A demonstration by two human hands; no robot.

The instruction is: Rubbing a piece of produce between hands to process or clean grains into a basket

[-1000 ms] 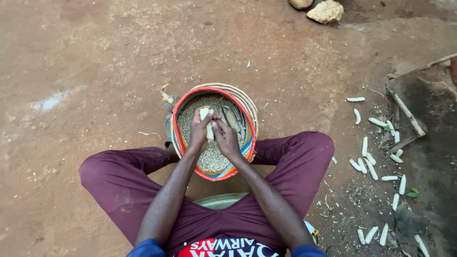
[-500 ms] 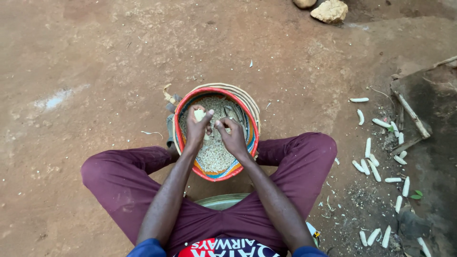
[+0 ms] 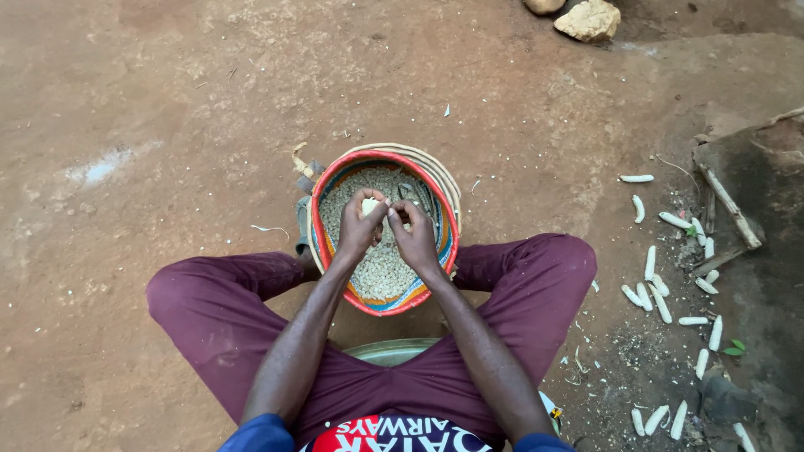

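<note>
Together, both hands' grips, left hand (image 3: 360,228) and right hand (image 3: 416,237), clasp a corn cob (image 3: 369,204) above the basket (image 3: 322,188).

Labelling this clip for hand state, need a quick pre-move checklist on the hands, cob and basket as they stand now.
1. Left hand grips the pale maize cob: ok, cob tip shows above the fingers.
2. Right hand on the cob: cannot tell, its fingers meet the left hand and hide the contact.
3. Both hands over the round woven basket with red rim: ok.
4. Basket holds loose pale kernels: ok, kernels cover its floor.
5. Basket sits between the legs in maroon trousers on the brown dirt ground: ok, upright.
6. Bare white cobs lie apart on the person's right: ok, out of the hands' way.
</note>
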